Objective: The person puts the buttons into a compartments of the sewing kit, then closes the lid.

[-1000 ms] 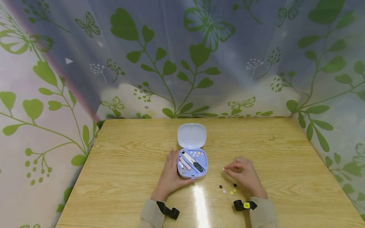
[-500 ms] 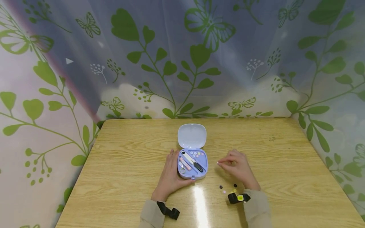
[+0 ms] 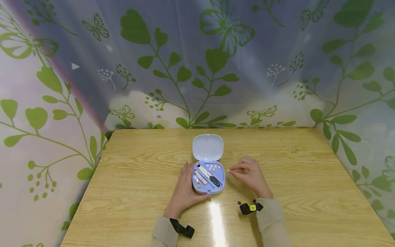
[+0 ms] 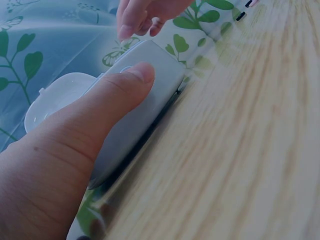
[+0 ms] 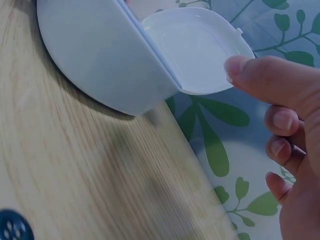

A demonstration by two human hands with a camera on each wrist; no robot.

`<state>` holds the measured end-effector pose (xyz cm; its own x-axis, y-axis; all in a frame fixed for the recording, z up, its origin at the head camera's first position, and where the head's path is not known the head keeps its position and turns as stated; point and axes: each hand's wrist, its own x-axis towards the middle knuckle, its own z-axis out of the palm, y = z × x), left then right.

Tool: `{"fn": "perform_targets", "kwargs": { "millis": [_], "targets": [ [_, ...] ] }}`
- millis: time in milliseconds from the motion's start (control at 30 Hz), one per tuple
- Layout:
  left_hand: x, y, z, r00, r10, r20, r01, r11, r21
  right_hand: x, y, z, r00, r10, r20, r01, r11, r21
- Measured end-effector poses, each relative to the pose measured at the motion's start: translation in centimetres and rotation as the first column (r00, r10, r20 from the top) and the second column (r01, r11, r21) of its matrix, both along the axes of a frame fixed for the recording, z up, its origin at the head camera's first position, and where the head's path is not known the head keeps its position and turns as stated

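Note:
A lilac sewing box [image 3: 217,192] stands on the table with its white lid [image 3: 208,147] raised at the back. My left hand [image 3: 185,193] grips the box's left side, its thumb on the front wall in the left wrist view. Just right of the box, my right hand [image 3: 249,174] pinches a small white button [image 3: 228,170] between thumb and index finger. Inside the box lie a white tool with a black end [image 3: 208,174], a pink-and-white stick [image 3: 200,177] and a silver ring-shaped piece [image 3: 198,184]. Several small buttons [image 3: 213,167] fill part of the back-right compartment.
Loose dark buttons [image 3: 239,203] lie on the wooden table [image 3: 139,185] near the right wrist, which hides other buttons. One dark button [image 5: 14,226] shows in the right wrist view. A patterned curtain [image 3: 197,75] hangs behind the table.
My right hand has moved left and slightly away from me, bringing the pinched button close to the box's right edge. Its wristband now covers some loose buttons. The left hand stays put.

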<state>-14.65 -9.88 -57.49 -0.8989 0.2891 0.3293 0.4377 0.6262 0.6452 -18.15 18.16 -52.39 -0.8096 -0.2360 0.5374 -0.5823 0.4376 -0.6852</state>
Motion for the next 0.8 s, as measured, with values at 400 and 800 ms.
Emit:
{"fn": "perform_targets", "kwargs": {
  "millis": [400,800],
  "targets": [
    [0.0,0.0,0.2,1.0,-0.008,-0.009,0.008,1.0,-0.004,-1.2,-1.5,0.0,0.999,0.021,0.039,-0.021,1.0,0.02],
    [0.0,0.0,0.2,1.0,-0.003,0.018,0.003,1.0,-0.013,-2.0,-2.8,-0.6,0.996,0.063,0.068,-0.068,0.995,0.068]
  ]
}}
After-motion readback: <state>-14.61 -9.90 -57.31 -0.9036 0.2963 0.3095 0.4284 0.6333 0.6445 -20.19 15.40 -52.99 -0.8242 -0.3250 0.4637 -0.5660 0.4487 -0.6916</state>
